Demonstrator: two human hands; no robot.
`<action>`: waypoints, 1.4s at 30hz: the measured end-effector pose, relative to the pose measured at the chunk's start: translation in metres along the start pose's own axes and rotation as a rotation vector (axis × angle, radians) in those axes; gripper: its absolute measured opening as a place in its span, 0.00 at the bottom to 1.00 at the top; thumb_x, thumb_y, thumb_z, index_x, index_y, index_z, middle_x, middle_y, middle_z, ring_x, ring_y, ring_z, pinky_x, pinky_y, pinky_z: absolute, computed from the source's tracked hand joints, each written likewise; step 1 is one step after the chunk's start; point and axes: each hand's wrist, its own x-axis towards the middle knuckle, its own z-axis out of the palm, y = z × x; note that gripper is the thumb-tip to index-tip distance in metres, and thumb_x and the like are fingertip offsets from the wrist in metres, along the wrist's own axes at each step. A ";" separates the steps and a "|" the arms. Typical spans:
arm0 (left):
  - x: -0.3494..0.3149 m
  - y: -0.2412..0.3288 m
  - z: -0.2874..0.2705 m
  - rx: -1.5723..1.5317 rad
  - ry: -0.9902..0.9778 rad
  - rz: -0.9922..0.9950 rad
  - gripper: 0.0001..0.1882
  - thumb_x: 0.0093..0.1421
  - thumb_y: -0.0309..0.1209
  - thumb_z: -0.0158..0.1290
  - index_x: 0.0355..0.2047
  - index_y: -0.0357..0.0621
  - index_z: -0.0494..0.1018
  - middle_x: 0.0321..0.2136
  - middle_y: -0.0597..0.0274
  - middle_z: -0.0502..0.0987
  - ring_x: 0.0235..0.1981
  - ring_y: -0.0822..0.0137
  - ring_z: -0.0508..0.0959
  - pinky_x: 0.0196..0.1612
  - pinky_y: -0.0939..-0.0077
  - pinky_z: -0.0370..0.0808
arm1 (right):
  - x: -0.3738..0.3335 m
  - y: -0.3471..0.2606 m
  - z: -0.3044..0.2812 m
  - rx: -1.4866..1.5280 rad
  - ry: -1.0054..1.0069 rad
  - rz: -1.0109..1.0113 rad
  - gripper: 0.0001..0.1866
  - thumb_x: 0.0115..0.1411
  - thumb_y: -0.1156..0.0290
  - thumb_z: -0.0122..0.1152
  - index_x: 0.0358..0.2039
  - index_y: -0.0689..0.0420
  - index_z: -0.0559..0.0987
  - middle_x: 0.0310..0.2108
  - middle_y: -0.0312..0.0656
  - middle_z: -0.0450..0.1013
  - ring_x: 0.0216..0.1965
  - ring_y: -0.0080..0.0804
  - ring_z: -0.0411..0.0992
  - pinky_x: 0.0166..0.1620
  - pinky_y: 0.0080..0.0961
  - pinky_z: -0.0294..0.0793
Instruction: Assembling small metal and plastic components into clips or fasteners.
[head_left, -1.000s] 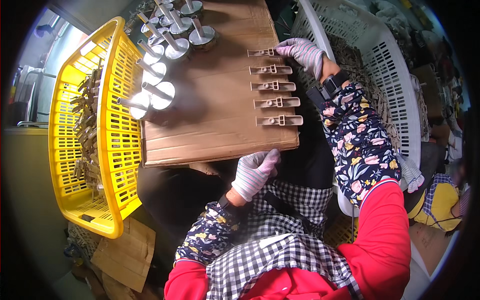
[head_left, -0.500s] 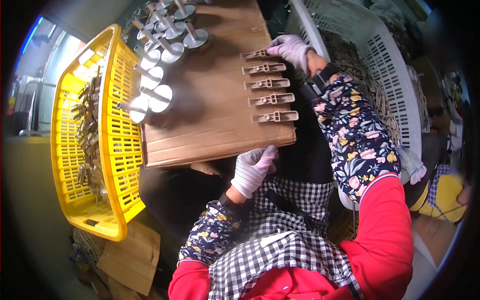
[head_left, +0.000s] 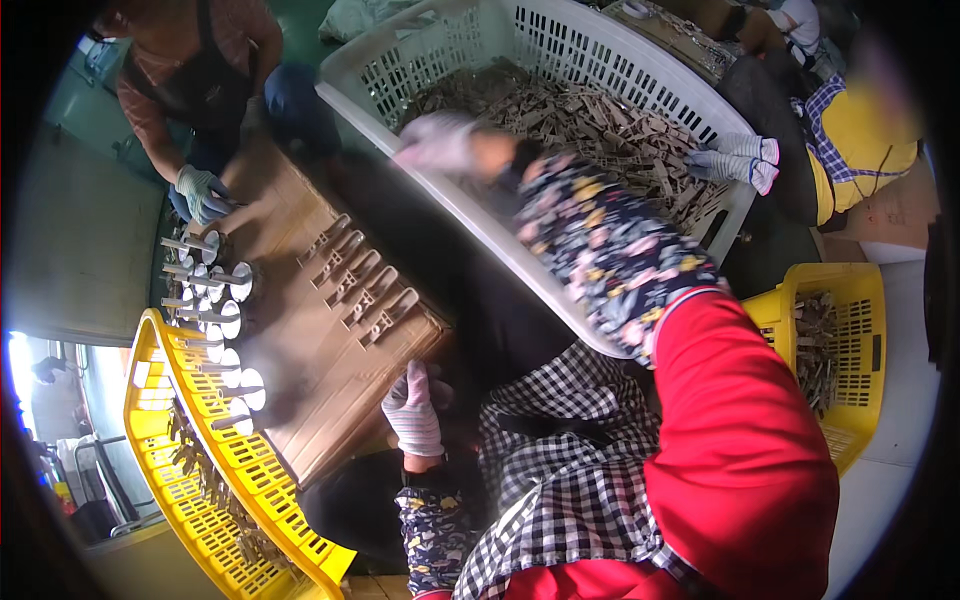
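Observation:
My left hand (head_left: 413,412), in a pale striped glove, is beside the near corner of the cardboard sheet (head_left: 300,400). Its fingers are curled in; whether anything is inside them is hidden. My right hand (head_left: 440,143), gloved too, is smeared by motion over the left rim of a big white basket (head_left: 480,215). That basket holds a heap of brownish metal clip-like parts (head_left: 590,130). Several similar clip-like parts (head_left: 370,290) lie in a slanted row along the cardboard's right edge. On its left side stand several shiny round discs with stems (head_left: 230,320).
A yellow basket (head_left: 200,375) with metal parts stands left of the cardboard, another yellow basket (head_left: 865,350) at the right. Across the cardboard, a co-worker's gloved hand (head_left: 203,193) is near the discs. Striped gloves (head_left: 738,162) hang over the white basket's right rim.
The view has swung to the right, showing more of the white basket and the co-worker. My right hand has left the end of the clip row and is over the basket rim.

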 end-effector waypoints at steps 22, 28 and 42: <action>0.003 0.003 -0.001 -0.015 0.076 -0.031 0.17 0.59 0.41 0.50 0.25 0.39 0.75 0.12 0.67 0.72 0.13 0.78 0.68 0.18 0.85 0.63 | -0.137 0.250 -0.005 -0.720 -0.330 0.161 0.17 0.49 0.63 0.54 0.38 0.58 0.75 0.39 0.51 0.72 0.42 0.49 0.70 0.43 0.38 0.69; 0.002 -0.004 -0.020 -0.108 0.011 -0.060 0.18 0.58 0.44 0.51 0.24 0.41 0.75 0.12 0.69 0.72 0.13 0.81 0.67 0.18 0.86 0.62 | -0.129 0.211 -0.015 -0.692 -0.258 0.347 0.14 0.52 0.68 0.49 0.38 0.59 0.75 0.39 0.52 0.71 0.44 0.51 0.67 0.45 0.38 0.68; 0.002 -0.008 -0.013 -0.266 -0.098 -0.076 0.19 0.58 0.44 0.51 0.26 0.37 0.75 0.18 0.67 0.73 0.17 0.79 0.69 0.23 0.85 0.66 | 0.021 -0.060 0.045 0.440 -0.061 -0.158 0.11 0.57 0.71 0.56 0.40 0.60 0.77 0.34 0.36 0.75 0.36 0.22 0.71 0.43 0.16 0.69</action>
